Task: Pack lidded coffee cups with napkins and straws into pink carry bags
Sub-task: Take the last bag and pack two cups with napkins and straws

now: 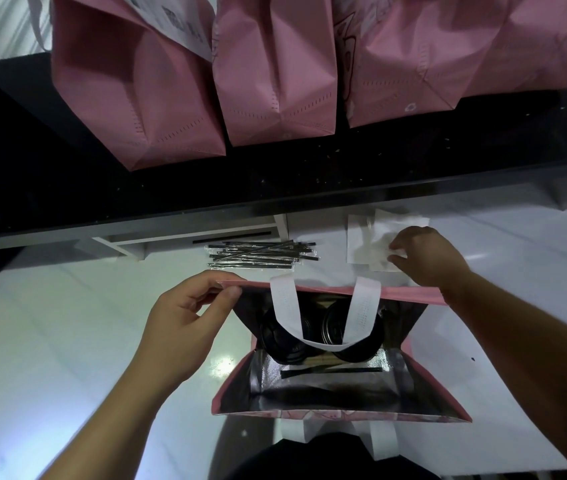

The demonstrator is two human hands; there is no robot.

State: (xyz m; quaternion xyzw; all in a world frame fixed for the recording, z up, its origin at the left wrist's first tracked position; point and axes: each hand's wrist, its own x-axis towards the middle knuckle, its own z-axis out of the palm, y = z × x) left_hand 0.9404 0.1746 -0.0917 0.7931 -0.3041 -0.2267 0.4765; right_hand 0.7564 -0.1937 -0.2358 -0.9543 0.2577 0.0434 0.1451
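Note:
An open pink carry bag with a silver lining stands on the white counter in front of me. Inside it are two cups with black lids, partly hidden by a white handle, and a wrapped black straw lies beside them. My left hand pinches the bag's far left rim and holds it open. My right hand reaches past the bag and pinches a white napkin from the napkin pile. A heap of wrapped black straws lies behind the bag.
Several filled pink bags stand in a row on a raised black shelf at the back. A white counter spreads left and right of the open bag. A white slotted fixture sits under the shelf's edge.

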